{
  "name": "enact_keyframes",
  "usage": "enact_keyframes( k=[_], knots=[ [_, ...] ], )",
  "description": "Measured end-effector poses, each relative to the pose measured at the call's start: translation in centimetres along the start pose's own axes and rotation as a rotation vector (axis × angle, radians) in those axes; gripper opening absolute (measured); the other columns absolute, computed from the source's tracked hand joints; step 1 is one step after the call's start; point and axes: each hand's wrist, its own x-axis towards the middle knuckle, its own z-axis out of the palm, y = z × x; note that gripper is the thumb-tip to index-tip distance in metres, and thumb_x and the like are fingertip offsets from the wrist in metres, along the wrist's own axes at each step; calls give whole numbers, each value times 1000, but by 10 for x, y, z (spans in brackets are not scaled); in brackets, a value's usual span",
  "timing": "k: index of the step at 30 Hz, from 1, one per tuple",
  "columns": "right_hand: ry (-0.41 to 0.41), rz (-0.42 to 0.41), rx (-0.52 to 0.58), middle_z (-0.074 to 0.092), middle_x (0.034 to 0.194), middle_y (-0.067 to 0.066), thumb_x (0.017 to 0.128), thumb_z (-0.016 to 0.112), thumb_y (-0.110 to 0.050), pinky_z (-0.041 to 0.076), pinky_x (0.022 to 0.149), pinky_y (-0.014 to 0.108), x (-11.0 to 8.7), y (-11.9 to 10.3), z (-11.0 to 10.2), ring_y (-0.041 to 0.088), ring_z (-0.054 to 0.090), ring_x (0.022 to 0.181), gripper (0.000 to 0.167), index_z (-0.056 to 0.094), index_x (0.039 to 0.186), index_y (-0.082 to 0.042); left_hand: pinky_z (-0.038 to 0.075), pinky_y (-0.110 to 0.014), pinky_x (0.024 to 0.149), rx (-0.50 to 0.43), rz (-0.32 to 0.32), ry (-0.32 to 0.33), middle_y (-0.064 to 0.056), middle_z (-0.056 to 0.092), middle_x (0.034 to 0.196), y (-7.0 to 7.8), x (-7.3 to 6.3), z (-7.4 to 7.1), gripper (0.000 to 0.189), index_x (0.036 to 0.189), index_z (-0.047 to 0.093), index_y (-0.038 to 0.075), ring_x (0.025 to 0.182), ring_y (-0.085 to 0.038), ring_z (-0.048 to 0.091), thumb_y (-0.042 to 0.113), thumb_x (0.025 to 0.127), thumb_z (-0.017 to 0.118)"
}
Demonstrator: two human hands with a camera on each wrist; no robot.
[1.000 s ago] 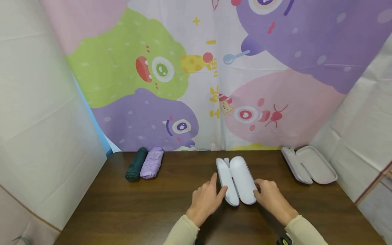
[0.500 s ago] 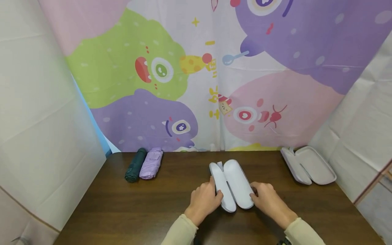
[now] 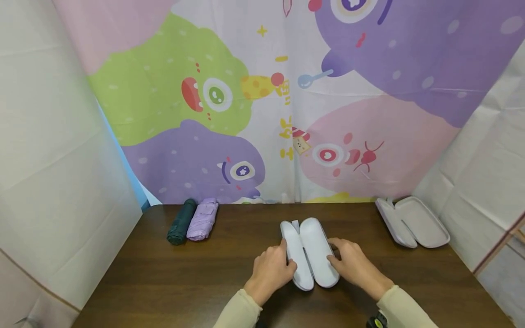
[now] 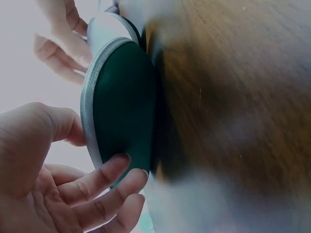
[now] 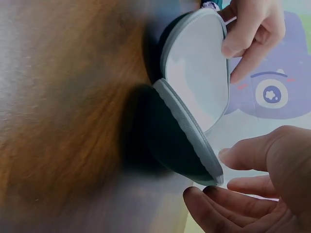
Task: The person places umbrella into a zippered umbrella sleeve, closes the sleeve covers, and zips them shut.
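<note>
An oblong zip case (image 3: 321,255), dark green outside and white inside, lies unfolded on the table with its two halves side by side. My left hand (image 3: 270,268) holds the left half by its edge, thumb at the zip rim and fingers against the green shell (image 4: 124,107) in the left wrist view. On the opposite side, my right hand (image 3: 356,264) pinches the outer edge of the right half. The right wrist view has that thumb at the zip rim (image 5: 187,121) and the fingertips under the shell's end.
At the back left of the wooden table (image 3: 164,282) lie a rolled dark green folding umbrella (image 3: 182,222) and a lavender folding umbrella (image 3: 203,219), side by side. A second unfolded case (image 3: 423,223), pale inside, lies at the back right. A cartoon-printed curtain (image 3: 283,182) hangs behind.
The green case has come nearer to me and slightly left, with both hands along. My left index finger, earlier stretched forward, now lies against the case's side.
</note>
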Motion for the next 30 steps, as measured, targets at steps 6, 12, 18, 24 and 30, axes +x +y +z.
enact_keyframes(
  k=[6,12,18,24,30],
  knots=[
    [-11,42,18,72,113,28,92,69,0,60,68,36,8,-2,1,25,73,89,35,65,123,13,41,-36,44,27,16,13,-14,75,94,0,-4,-2,59,138,62,0,58,-20,61,25,86,71],
    [-30,90,16,71,116,30,93,61,3,56,64,35,15,-2,3,19,64,77,35,64,125,15,41,-36,43,45,32,37,-12,75,94,-3,-6,-3,59,137,62,0,59,-23,64,26,86,74],
    [-53,93,40,72,113,29,91,61,5,62,72,41,18,-5,6,30,73,97,33,66,122,16,43,-36,43,65,53,72,-8,73,87,-8,-7,-4,47,126,67,1,63,-26,68,23,86,74],
    [-75,105,42,72,115,30,92,62,5,63,76,43,18,-6,8,37,74,103,34,65,123,16,44,-37,45,46,64,65,-8,71,86,-12,-10,-7,40,122,69,2,66,-26,68,19,86,72],
    [-83,104,65,73,114,29,90,64,6,63,77,44,17,-9,9,35,74,102,33,66,122,16,46,-38,47,0,60,44,-11,73,90,-16,-13,-10,43,127,69,1,70,-27,70,18,87,70]
  ],
)
